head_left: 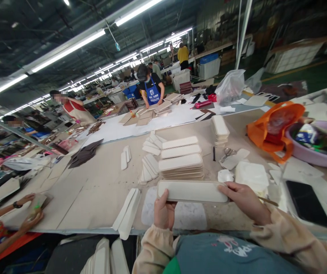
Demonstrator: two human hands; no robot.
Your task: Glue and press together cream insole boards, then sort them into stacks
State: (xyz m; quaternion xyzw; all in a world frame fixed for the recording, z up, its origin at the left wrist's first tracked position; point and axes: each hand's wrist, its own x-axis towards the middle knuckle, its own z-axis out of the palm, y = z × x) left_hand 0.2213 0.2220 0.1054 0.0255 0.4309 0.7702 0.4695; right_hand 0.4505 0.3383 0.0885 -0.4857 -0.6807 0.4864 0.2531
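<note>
Between my two hands I hold a long white panel with rounded corners [193, 191], roughly level above the near part of the table. My left hand [165, 211] grips its left end, thumb on top. At the right end, my right hand [246, 199] pinches the panel's edge. Just beyond it stands a stack of similar white panels [180, 163], with fanned smaller white strips [149, 168] on its left. A pale sheet [190, 216] lies on the table under the held panel. Two long white strips [129, 211] lie left of my left hand, over the table's edge.
A taller stack of white pieces [220, 129], scissors [228, 153], a black phone [308, 201], an orange bag [271, 129] and a purple basin [317, 146] occupy the right. A co-worker's hands [30, 213] work at the left. Dark sheets [85, 152] lie farther back.
</note>
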